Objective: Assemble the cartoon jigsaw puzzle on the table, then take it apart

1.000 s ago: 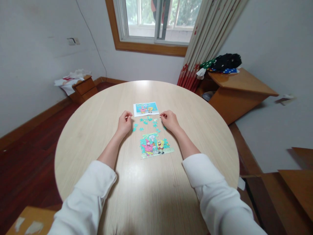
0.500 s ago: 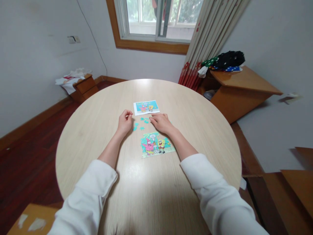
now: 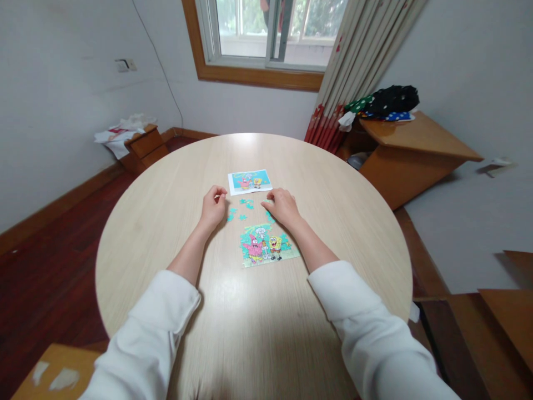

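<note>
Several loose puzzle pieces [image 3: 250, 205] lie between curled left hand [image 3: 214, 205] and half-curled right hand [image 3: 283, 205], can't tell if either grips one; probably light, stiff, best edge-pinched clear of tabs.

Curtain [image 3: 353, 64] beside a window [image 3: 245, 39]

light: I've got moderate daylight, window [image 3: 272, 33] beyond the hands [image 3: 283, 206] pale | glare: table [image 3: 250, 328] far past the hands, fainter short of them | shadows: soft, by forearms [image 3: 187, 255] | lens: edges stretched, fine detail soft
</note>
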Demonstrator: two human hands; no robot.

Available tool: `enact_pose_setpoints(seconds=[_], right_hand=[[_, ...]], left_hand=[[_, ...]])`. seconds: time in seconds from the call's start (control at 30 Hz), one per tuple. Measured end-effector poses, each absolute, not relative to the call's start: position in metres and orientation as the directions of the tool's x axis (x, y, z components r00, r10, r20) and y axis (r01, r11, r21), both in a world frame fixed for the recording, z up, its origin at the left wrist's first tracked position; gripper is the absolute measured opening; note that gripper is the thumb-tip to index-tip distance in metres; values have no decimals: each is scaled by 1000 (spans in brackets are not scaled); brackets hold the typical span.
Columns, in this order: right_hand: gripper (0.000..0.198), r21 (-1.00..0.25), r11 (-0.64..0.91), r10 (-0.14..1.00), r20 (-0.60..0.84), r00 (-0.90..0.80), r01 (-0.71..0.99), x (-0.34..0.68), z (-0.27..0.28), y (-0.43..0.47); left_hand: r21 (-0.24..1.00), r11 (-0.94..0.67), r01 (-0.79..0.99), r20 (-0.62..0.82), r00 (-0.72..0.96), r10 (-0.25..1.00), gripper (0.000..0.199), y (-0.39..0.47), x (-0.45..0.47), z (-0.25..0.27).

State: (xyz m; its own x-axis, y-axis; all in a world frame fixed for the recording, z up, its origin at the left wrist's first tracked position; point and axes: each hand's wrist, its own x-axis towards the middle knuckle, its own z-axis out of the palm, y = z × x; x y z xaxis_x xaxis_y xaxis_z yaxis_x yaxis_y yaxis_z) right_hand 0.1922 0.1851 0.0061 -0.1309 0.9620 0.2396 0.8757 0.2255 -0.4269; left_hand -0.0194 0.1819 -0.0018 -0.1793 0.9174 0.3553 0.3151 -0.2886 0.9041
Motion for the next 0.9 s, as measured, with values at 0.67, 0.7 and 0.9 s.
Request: enact_pose_setpoints(seconds=[0.67,0.7,0.9], right_hand=[[12,-648,226,974,162,-158,728,198,11,187],[10,-663,244,970,177,-169,708,197,12,187],[11,-854,291,936,162,-312,432,179,26,177]], left_hand=[[891,-318,324,387,-177,905,8,187,-22,-9],[891,-317,324,386,-177,905,8,187,-22,-8],[903,-291,315,362,-196,911,10,185,-20,-5]])
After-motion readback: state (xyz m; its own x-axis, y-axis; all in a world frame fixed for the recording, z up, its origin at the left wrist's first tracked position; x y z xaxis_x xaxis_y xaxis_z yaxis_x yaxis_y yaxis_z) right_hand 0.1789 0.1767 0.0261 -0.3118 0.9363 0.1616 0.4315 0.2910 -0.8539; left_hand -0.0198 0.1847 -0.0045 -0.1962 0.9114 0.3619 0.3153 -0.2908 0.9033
